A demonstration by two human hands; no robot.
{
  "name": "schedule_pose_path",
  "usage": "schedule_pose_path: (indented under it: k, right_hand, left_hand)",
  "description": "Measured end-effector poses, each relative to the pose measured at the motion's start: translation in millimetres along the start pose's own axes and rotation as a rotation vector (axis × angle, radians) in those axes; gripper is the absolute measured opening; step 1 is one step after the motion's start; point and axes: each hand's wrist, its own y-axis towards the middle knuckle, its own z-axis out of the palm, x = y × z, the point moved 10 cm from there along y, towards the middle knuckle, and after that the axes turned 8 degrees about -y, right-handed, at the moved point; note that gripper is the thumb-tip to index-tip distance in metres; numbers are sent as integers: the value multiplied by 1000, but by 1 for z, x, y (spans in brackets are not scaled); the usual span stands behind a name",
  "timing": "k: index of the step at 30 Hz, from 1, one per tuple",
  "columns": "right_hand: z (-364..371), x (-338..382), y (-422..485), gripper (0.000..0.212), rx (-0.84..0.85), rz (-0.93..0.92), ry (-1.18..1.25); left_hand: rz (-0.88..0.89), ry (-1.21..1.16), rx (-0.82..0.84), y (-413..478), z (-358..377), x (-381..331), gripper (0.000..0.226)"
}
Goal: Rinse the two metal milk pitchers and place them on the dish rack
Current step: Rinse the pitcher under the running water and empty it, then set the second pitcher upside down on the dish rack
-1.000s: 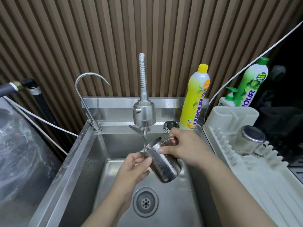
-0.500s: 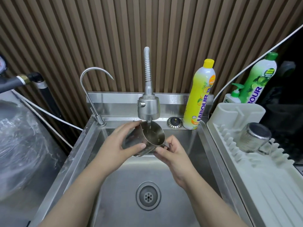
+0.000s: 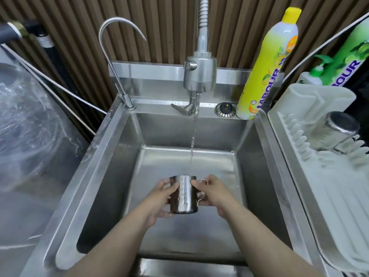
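Both forearms reach in from the near edge over the sink. Left hand wraps the left side of a pitcher, fingers curled on its wall, thumb across the front. Right hand grips the handle side, thumb pressed to the wall, fingers closed around the handle loop. Pitcher held low in the basin, apparently above the floor; measuring marks face the camera. Whether the mouth points up or down: cannot tell.

Water stream falls from the tap and lands just behind the pitcher; contact with the pitcher unclear.

Beyond, at the back rim: tap with flexible hose, lever below it. Thin gooseneck spout at back left. Round strainer plug on the ledge, a yellow bottle just beside it.

Right of the sink: rack, white, ribbed. Second pitcher lies tilted on the rack's pegs, base toward the camera. Behind the rack, a green bottle and pump bottle.

Left side: clear plastic sheet.
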Motion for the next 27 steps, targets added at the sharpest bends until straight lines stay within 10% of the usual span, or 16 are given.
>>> schedule_pose_path:
  k: [5, 12, 18, 27]
  right_hand:
    - [18, -53, 2, 31, 89, 263, -15]
    - [-3, -38, -17, 37, 45, 270, 169]
    - [-74, 22, -71, 23, -213, -129, 262]
    - [-226, 78, -196, 52, -675, -539, -354]
  left_hand:
    - [-189, 127, 11, 7, -10, 36, 35]
    - [51, 160, 185, -14, 6, 5, 74]
    - [310, -2, 245, -38, 65, -51, 61]
    - [483, 15, 502, -82, 238, -131, 26]
